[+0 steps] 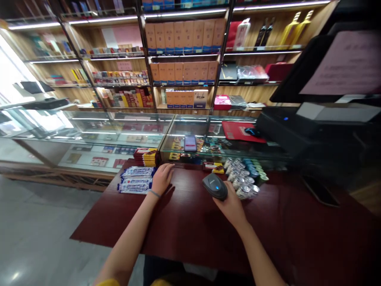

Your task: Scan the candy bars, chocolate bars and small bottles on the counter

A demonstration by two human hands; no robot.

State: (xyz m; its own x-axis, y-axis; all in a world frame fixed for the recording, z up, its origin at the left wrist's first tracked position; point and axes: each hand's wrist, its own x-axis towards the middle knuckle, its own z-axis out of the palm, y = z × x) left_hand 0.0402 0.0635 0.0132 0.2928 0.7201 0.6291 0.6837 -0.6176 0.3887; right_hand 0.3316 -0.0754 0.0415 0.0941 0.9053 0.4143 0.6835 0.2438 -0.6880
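Note:
My right hand [233, 204] is wrapped round a black handheld barcode scanner [214, 186] with a small blue light on top, held above the dark red table [184, 222]. My left hand [162, 178] has its fingers stretched out and holds nothing that shows. It is beside several blue-and-white wrapped packets [137, 180] lying in rows. Past my right hand stand rows of small cans [241, 178], some white and silver, others blue or green. A few red-and-yellow packs [213, 167] lie behind the scanner.
A stack of red-and-yellow packs [145, 157] stands at the table's back left. Behind runs a glass display counter [119, 127] bearing a phone [190, 143] and a red mat [238, 131]. A dark flat device [320, 190] lies right, below a black monitor [306, 67].

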